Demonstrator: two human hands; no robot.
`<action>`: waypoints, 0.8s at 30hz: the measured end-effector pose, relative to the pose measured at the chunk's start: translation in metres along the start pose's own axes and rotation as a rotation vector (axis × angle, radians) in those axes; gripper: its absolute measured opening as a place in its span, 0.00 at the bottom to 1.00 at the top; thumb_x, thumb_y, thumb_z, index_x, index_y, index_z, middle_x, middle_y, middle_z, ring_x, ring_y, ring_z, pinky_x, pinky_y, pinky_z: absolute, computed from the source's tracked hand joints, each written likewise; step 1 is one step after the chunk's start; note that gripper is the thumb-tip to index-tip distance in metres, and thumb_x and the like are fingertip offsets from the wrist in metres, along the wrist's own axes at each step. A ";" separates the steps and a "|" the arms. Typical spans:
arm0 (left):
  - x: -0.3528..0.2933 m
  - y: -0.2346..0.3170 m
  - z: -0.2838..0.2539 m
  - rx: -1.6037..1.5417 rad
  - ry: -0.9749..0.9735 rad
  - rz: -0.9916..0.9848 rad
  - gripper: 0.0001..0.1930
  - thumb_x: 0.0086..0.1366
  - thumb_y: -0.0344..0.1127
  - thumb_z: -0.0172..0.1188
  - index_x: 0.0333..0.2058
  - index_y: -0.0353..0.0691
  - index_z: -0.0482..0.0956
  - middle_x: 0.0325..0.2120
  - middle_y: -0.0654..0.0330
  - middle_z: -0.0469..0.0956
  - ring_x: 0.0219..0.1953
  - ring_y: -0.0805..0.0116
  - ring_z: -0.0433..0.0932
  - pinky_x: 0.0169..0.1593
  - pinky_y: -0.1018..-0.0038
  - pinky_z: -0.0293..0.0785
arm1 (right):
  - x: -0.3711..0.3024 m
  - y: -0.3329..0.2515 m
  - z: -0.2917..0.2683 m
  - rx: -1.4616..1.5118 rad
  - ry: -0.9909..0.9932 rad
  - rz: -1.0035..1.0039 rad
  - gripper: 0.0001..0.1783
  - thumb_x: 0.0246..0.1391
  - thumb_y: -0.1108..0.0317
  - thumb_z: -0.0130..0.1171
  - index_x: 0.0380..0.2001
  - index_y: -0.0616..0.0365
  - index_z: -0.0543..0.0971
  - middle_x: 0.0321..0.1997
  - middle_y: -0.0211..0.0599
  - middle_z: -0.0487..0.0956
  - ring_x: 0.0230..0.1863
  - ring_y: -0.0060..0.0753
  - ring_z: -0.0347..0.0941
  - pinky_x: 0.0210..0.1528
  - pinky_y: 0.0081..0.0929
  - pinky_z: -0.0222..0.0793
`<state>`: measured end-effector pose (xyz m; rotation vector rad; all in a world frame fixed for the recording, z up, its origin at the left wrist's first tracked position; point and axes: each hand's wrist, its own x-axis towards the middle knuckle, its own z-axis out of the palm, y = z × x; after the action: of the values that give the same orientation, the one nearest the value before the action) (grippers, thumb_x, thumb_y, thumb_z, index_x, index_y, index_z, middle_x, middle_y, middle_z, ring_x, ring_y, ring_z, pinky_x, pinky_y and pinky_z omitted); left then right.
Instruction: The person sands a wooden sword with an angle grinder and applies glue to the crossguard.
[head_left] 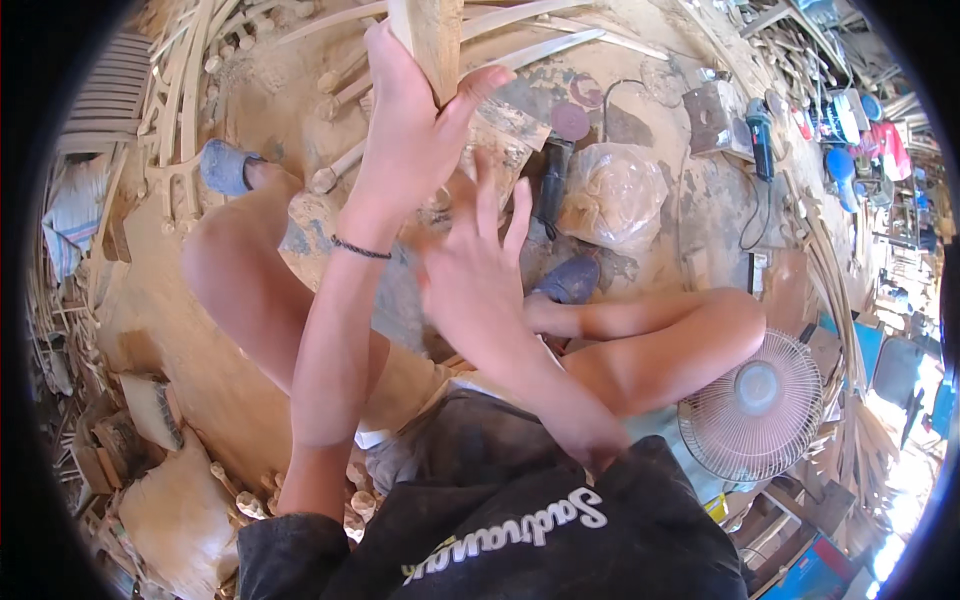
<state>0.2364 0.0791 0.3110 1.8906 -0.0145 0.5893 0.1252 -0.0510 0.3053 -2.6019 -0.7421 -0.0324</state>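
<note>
My left hand [405, 150] is raised in front of me, with a dark bracelet on its wrist. A pale length of wood [438, 45] sits in the crook between its thumb and fingers, and the wood's far end runs out of the picture. Closer to me and to the right, my right hand [478, 265] hangs below the left one with its fingers apart. Motion blurs its thumb side, and I see nothing held in it. Just beyond the right hand lies a dark angle grinder [553, 185] with a round reddish disc [570, 122].
A clear plastic bag [615, 195] lies right of the grinder. Further right are a metal box [715, 118] and a teal corded power tool [760, 140]. A round fan [755, 395] stands beside my right knee. Turned wooden pieces [185, 90] pile up at the far left.
</note>
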 end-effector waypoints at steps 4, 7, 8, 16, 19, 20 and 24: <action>-0.002 0.007 -0.017 -0.211 0.033 -0.078 0.32 0.76 0.48 0.71 0.61 0.31 0.65 0.47 0.53 0.70 0.49 0.60 0.72 0.58 0.62 0.71 | -0.024 0.027 -0.035 0.419 0.169 -0.101 0.12 0.55 0.68 0.76 0.42 0.58 0.90 0.63 0.50 0.83 0.76 0.52 0.70 0.78 0.58 0.58; 0.000 0.006 -0.043 -0.647 -0.027 -0.153 0.28 0.79 0.56 0.64 0.58 0.37 0.68 0.45 0.58 0.71 0.46 0.68 0.72 0.55 0.65 0.71 | -0.037 0.082 -0.013 0.653 0.417 0.404 0.13 0.59 0.69 0.73 0.46 0.58 0.87 0.54 0.44 0.87 0.64 0.51 0.80 0.71 0.47 0.71; 0.002 0.001 -0.049 -0.852 -0.064 -0.170 0.28 0.79 0.59 0.62 0.57 0.39 0.68 0.45 0.60 0.71 0.45 0.70 0.71 0.54 0.66 0.71 | -0.038 0.098 -0.010 0.595 0.431 0.495 0.16 0.59 0.69 0.73 0.49 0.58 0.86 0.55 0.45 0.87 0.62 0.54 0.80 0.68 0.44 0.73; 0.002 0.018 -0.083 -0.971 0.048 -0.382 0.47 0.62 0.78 0.66 0.61 0.42 0.68 0.50 0.63 0.71 0.45 0.67 0.73 0.55 0.68 0.70 | -0.051 0.101 0.007 0.713 -0.403 0.120 0.25 0.62 0.56 0.79 0.52 0.63 0.83 0.45 0.46 0.88 0.48 0.37 0.86 0.52 0.40 0.80; 0.001 -0.002 -0.105 -0.305 0.250 -0.615 0.39 0.74 0.63 0.66 0.67 0.35 0.73 0.60 0.57 0.75 0.61 0.62 0.75 0.66 0.62 0.72 | -0.061 0.072 -0.017 1.055 -0.515 0.333 0.23 0.70 0.54 0.72 0.45 0.67 0.79 0.31 0.43 0.88 0.24 0.28 0.83 0.29 0.33 0.78; -0.001 -0.003 -0.110 -0.032 0.339 -0.705 0.36 0.77 0.59 0.66 0.68 0.33 0.73 0.62 0.56 0.75 0.64 0.62 0.75 0.68 0.61 0.72 | -0.058 0.064 -0.025 1.065 -0.567 0.338 0.24 0.70 0.54 0.71 0.45 0.68 0.78 0.31 0.43 0.87 0.25 0.27 0.84 0.29 0.33 0.78; -0.022 -0.010 -0.124 -0.022 0.406 -0.449 0.26 0.80 0.49 0.64 0.64 0.36 0.76 0.57 0.58 0.78 0.59 0.69 0.73 0.64 0.66 0.70 | -0.046 0.049 -0.027 1.288 -0.790 0.461 0.21 0.72 0.57 0.69 0.46 0.66 0.74 0.30 0.36 0.84 0.27 0.28 0.84 0.31 0.33 0.78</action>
<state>0.1711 0.1864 0.3274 1.6481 0.6469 0.6423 0.1131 -0.1222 0.3039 -1.3784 -0.1788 1.2158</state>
